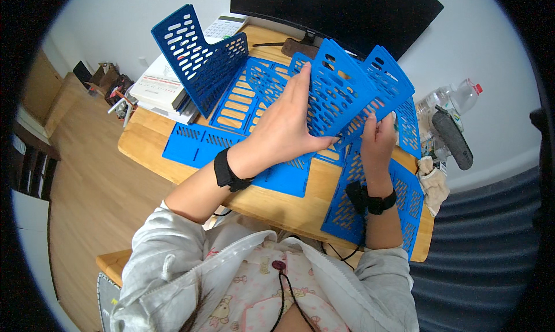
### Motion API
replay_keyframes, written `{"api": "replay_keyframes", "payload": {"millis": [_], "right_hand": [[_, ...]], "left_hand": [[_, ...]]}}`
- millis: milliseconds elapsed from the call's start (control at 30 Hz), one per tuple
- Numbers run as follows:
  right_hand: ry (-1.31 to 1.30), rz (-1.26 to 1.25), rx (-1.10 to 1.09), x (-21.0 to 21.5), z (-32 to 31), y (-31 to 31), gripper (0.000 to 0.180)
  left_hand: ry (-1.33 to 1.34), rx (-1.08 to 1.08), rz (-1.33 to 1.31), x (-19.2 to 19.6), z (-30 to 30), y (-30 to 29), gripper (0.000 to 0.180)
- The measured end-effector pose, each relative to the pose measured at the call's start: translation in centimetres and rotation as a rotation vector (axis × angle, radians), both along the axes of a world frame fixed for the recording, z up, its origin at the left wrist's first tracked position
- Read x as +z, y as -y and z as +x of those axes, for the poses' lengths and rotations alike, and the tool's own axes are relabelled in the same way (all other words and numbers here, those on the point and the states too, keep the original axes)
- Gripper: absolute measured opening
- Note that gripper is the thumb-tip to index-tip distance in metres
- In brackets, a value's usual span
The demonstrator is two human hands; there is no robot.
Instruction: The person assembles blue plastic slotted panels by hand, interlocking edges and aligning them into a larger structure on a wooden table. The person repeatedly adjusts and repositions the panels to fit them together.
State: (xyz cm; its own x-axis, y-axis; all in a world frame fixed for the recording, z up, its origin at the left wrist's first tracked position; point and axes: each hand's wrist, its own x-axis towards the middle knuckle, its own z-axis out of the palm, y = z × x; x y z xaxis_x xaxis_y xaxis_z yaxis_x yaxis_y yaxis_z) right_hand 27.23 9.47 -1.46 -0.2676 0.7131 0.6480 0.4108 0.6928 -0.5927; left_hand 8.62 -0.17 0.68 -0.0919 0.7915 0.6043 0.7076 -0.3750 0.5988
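Note:
My left hand holds a blue perforated file-rack panel by its left side, its fingers stretched along the edge and its thumb across the lower part. My right hand is closed with thumb and fingers pinched at the panel's lower right corner. Another upright blue divider panel leans just behind it, partly hidden. Below both hands, flat slotted blue panels lie on the wooden desk. To the left stands a separate L-shaped blue side panel, which neither hand touches.
Behind the panels stands a black monitor. A stack of books and a white calculator are at the left. On the right are clear plastic bottles, a dark grey case and a beige cloth.

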Motion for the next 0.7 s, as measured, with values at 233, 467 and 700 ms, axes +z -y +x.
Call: {"api": "replay_keyframes", "payload": {"millis": [233, 467, 700], "right_hand": [[0.027, -0.106, -0.023, 0.22, 0.06, 0.29, 0.029], [0.018, -0.009, -0.008, 0.16, -0.17, 0.37, 0.028], [0.033, 0.009, -0.029, 0.34, -0.11, 0.56, 0.027]], "left_hand": [[-0.126, 0.06, 0.065, -0.08, -0.05, -0.14, 0.114], [-0.101, 0.035, 0.073, -0.25, -0.1, -0.18, 0.114], [-0.002, -0.001, 0.031, -0.26, -0.02, -0.09, 0.113]]}}
